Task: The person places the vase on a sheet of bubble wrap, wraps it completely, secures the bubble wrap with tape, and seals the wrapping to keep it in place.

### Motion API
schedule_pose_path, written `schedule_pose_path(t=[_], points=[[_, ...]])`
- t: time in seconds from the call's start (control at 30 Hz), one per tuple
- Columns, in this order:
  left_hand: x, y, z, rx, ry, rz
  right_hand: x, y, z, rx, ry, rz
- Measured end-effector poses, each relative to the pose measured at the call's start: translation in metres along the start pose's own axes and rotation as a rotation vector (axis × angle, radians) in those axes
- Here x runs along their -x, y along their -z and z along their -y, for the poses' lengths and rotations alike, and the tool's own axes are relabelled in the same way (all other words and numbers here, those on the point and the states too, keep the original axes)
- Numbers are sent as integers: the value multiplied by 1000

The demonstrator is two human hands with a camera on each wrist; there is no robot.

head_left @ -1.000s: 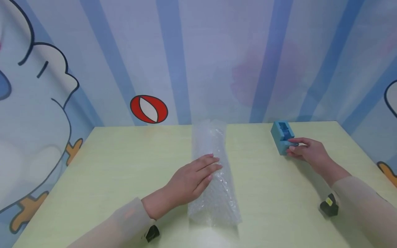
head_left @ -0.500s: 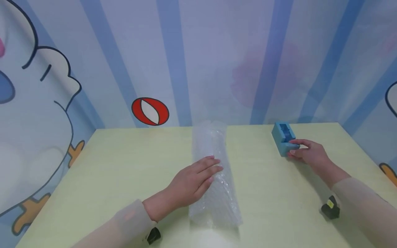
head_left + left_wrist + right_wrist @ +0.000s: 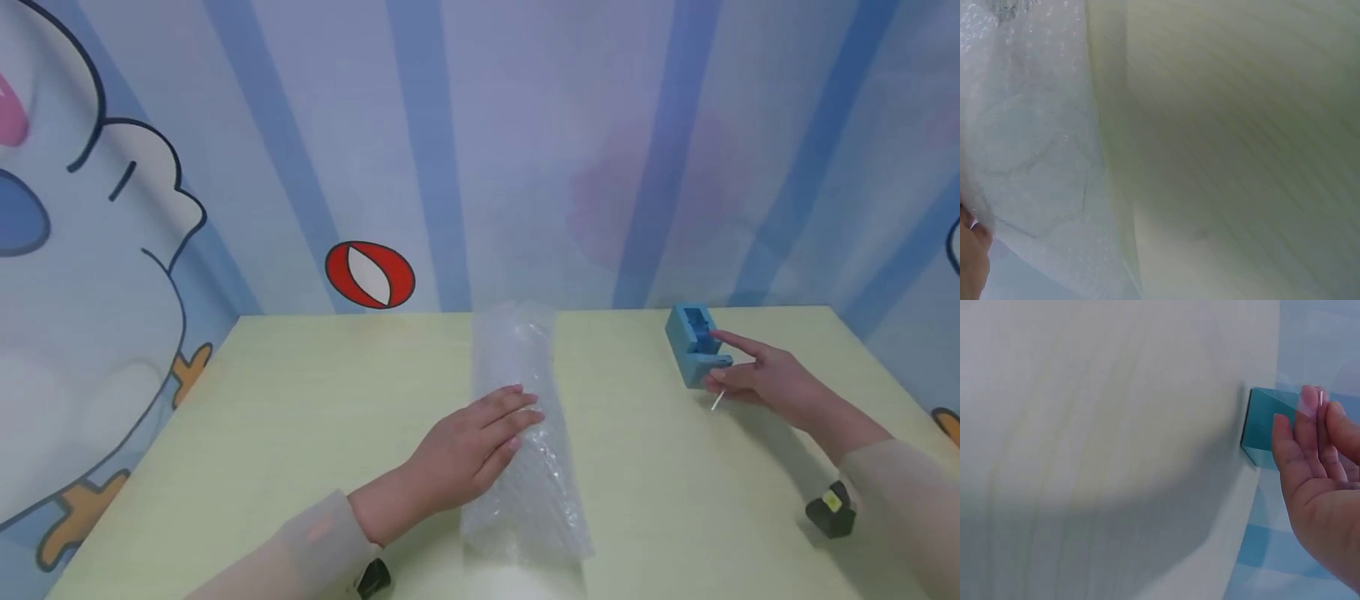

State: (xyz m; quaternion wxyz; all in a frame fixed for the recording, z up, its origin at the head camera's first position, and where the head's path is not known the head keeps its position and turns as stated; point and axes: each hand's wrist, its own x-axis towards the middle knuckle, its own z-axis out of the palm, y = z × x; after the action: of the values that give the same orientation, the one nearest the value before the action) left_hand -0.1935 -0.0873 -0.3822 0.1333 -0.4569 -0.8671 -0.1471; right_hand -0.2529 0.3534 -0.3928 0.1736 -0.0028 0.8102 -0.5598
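Observation:
A folded length of clear bubble wrap [image 3: 525, 492] lies lengthwise on the table. My left hand [image 3: 468, 446] rests across it with fingers extended; the left wrist view shows its fingertips at the edge of the bubble wrap [image 3: 1035, 187]. To the right stands a blue tape dispenser [image 3: 693, 346]. My right hand [image 3: 776, 383] is at its front end, the index finger pointing over the dispenser. Between thumb and fingers it pinches a clear strip of tape [image 3: 717, 401], which catches the light. In the right wrist view, the hand [image 3: 1322, 462] partly covers the dispenser [image 3: 1263, 425].
The pale yellow-green table [image 3: 337, 375] backs onto a blue striped backdrop [image 3: 517, 150] with cartoon figures and a red-and-white ball printed on it. A black wrist device [image 3: 831, 510] hangs below the right sleeve.
My right hand has drawn back slightly from the dispenser, its index finger now raised and straightened. A short bright strip has appeared below its fingers. The left hand stays on the bubble wrap.

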Motion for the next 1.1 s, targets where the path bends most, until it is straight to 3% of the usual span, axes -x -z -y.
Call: schedule_pose_path(t=[0.37, 0.67, 0.93, 1.1], points=[[-4, -1, 7, 8, 8, 14, 16, -9, 8, 18, 95, 5], [-7, 1, 12, -10, 13, 3, 27, -16, 67, 286, 128, -62], [-13, -2, 13, -4, 14, 15, 22, -35, 105, 67, 236, -33], [-16, -3, 12, -13, 8, 20, 11, -53, 125, 93, 293, -13]])
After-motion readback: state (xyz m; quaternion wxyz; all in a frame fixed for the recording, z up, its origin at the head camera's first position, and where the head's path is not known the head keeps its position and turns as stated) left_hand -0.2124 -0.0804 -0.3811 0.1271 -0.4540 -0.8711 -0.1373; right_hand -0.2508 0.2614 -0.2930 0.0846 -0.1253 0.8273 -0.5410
